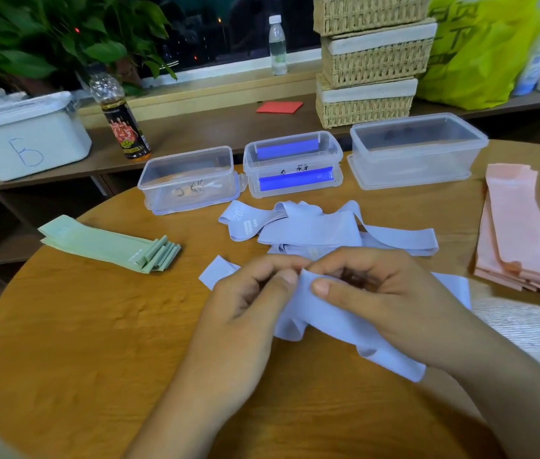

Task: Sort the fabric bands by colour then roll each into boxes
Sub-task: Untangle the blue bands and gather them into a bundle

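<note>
My left hand (248,299) and my right hand (371,293) together pinch one end of a light blue fabric band (344,329) at the middle of the round wooden table (96,326). The band trails right and toward me. Behind my hands lies a loose heap of more blue bands (311,226). Green bands (106,243) lie flat in a stack at the left, and pink bands (516,226) are stacked at the right. Three clear plastic boxes stand at the far edge: a left box (189,177), a middle box with blue clips (291,164), and a larger right box (417,150).
Behind the table runs a wooden shelf with a dark drink bottle (123,124), a white lidded tub (23,134), a red card (280,107), stacked wicker baskets (371,61), a water bottle (277,44) and a yellow bag (480,51). A leafy plant (46,38) stands at the back left.
</note>
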`<move>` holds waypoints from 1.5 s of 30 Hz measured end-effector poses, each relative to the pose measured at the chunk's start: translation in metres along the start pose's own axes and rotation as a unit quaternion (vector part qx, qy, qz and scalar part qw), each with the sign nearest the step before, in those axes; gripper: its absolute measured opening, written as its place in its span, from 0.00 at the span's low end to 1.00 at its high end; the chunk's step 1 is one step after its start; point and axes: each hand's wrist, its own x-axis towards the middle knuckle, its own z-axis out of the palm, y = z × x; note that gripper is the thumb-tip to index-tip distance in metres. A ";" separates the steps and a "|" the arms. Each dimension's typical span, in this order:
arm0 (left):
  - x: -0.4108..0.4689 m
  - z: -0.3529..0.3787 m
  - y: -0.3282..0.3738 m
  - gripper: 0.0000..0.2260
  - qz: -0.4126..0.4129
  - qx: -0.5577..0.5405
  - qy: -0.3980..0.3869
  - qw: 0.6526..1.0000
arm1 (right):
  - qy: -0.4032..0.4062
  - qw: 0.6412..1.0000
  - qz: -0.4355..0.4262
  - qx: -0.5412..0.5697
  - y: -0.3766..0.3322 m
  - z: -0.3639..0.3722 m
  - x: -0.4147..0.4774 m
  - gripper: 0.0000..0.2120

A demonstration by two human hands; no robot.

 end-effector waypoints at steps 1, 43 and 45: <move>0.000 0.000 0.001 0.11 0.004 -0.016 0.006 1.000 | 0.013 1.000 -0.003 0.013 0.001 0.003 0.001 0.05; 0.011 -0.097 0.012 0.12 0.036 -0.193 0.282 0.939 | 0.055 0.984 -0.024 -0.166 0.034 0.020 0.026 0.08; 0.013 -0.115 0.005 0.13 0.030 -0.209 0.336 0.918 | 0.057 0.990 -0.008 -0.129 0.027 0.011 0.024 0.07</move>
